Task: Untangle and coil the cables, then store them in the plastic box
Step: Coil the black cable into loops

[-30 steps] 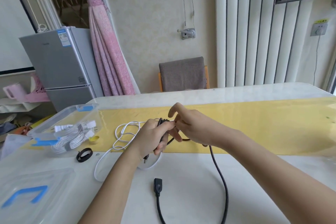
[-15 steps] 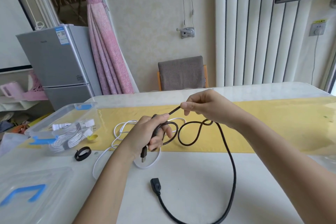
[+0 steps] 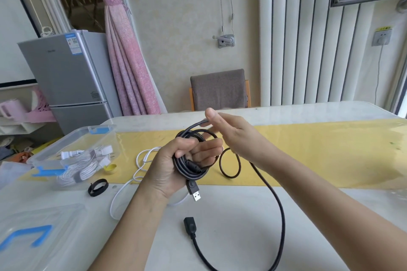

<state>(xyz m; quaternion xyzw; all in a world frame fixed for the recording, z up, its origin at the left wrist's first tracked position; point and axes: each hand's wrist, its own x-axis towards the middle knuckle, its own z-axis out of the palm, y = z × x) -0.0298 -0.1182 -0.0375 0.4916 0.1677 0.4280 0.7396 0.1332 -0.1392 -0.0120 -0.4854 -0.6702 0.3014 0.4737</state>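
Note:
My left hand (image 3: 176, 165) grips a small coil of the black USB cable (image 3: 279, 211) above the table, its metal plug (image 3: 196, 194) hanging below my palm. My right hand (image 3: 233, 134) pinches the same cable just above the coil, thumb up. The rest of the cable loops across the table to its black socket end (image 3: 189, 224) near the front. A loose white cable (image 3: 141, 160) lies behind my left hand. The clear plastic box (image 3: 74, 154) at left holds a coiled white cable (image 3: 81, 171).
The box's clear lid with blue clips (image 3: 28, 240) lies at the front left. A black strap loop (image 3: 98, 187) and a small yellow cap (image 3: 110, 168) lie beside the box. A yellow runner (image 3: 319, 152) crosses the table; a chair (image 3: 220, 90) stands behind it.
My right hand has carried the black cable back over to my left hand, laying another turn onto the coil. The coil in my left hand has grown and the slack loop has shrunk.

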